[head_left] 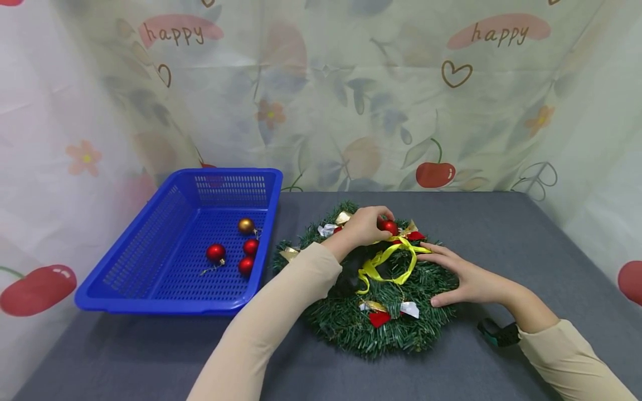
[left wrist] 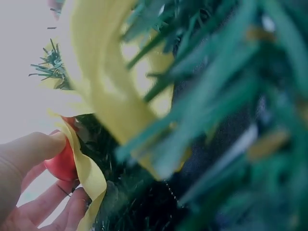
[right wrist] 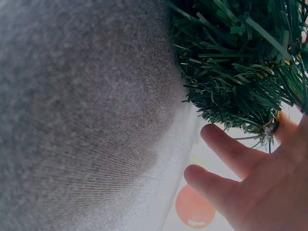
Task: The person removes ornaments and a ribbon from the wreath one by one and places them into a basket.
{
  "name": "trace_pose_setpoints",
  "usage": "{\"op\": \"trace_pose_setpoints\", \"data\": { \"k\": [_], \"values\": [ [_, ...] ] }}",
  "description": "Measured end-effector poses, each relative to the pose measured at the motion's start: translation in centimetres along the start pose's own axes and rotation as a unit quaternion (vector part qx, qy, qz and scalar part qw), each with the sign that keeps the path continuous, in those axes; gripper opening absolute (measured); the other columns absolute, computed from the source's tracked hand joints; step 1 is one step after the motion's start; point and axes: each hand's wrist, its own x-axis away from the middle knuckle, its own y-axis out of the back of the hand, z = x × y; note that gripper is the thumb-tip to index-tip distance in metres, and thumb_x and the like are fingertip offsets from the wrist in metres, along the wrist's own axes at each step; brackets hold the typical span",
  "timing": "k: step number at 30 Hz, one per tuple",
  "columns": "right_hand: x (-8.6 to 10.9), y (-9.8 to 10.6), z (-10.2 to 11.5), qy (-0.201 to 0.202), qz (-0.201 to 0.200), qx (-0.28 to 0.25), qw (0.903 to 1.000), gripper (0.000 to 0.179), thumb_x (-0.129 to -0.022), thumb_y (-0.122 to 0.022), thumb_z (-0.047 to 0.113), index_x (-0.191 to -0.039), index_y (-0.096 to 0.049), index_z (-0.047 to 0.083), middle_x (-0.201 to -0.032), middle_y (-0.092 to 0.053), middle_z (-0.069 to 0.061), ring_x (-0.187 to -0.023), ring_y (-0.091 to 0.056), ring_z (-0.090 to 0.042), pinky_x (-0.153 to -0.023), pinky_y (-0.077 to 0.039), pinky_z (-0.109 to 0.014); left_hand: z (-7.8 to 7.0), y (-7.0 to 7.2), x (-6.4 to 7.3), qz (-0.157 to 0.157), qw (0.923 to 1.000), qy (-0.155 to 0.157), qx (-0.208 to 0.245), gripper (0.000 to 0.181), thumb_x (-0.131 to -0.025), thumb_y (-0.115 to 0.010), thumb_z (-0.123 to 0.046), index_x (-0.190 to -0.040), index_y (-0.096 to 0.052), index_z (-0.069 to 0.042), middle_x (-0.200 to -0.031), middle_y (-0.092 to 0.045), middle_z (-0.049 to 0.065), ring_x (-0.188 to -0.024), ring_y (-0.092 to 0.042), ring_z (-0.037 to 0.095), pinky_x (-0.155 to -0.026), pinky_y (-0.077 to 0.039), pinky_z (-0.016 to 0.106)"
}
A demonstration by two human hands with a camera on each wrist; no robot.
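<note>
One ball [head_left: 388, 227], pinched by the left hand [head_left: 365, 224] at 1 o'clock on the wreath [head_left: 346, 328] (right hand [head_left: 471, 280] spread wide at 3 o'clock), could snag the ribbon [left wrist: 91, 174] lying against it if pulled sideways.

Grey tabletop [head_left: 481, 220], cloth backdrop [head_left: 326, 83] behind and at both sides; prints: "happy" on two pink patches [head_left: 147, 34], brown hearts [head_left: 457, 74], orange flowers [head_left: 271, 115], red cherries [head_left: 435, 175]; looped outline [head_left: 538, 181] near back right corner, probably printed
</note>
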Motion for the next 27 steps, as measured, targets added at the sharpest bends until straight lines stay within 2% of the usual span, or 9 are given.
{"op": "trace_pose_setpoints", "data": {
  "k": [9, 17, 27],
  "values": [
    [0.1, 0.0, 0.1, 0.005, 0.002, -0.004, 1.0, 0.072, -0.079, -0.074, 0.025, -0.141, -0.037, 0.013, -0.152, -0.014, -0.024, -0.134, -0.014, -0.055, -0.092, -0.028, -0.072, 0.0, 1.0, 0.6, 0.003, 0.9999, -0.012, -0.01, 0.035, -0.088, -0.065, -0.021, -0.121, -0.058, -0.017, -0.117, -0.062, 0.007, -0.101, -0.06, 0.02, -0.082, -0.051, 0.028],
    [0.1, 0.0, 0.0, 0.003, 0.002, -0.001, 1.0, 0.073, -0.079, -0.074, 0.026, -0.141, -0.038, 0.014, -0.152, -0.014, -0.023, -0.135, -0.014, -0.054, -0.092, -0.028, -0.072, 0.2, 2.0, 1.2, 0.001, 0.9997, 0.008, -0.023, 0.034, -0.088, -0.064, -0.023, -0.121, -0.058, -0.02, -0.117, -0.062, 0.005, -0.101, -0.061, 0.019, -0.081, -0.05, 0.028],
    [0.1, 0.0, 0.0, 0.001, 0.0, 0.0, 1.0, 0.073, -0.079, -0.074, 0.027, -0.14, -0.038, 0.013, -0.152, -0.014, -0.023, -0.134, -0.017, -0.052, -0.092, -0.029, -0.071, 0.9, 3.3, 1.6, 0.018, 0.9979, 0.01, -0.062, 0.037, -0.088, -0.064, -0.022, -0.124, -0.057, -0.018, -0.12, -0.061, 0.006, -0.103, -0.061, 0.021, -0.085, -0.051, 0.032]
  ]
}}
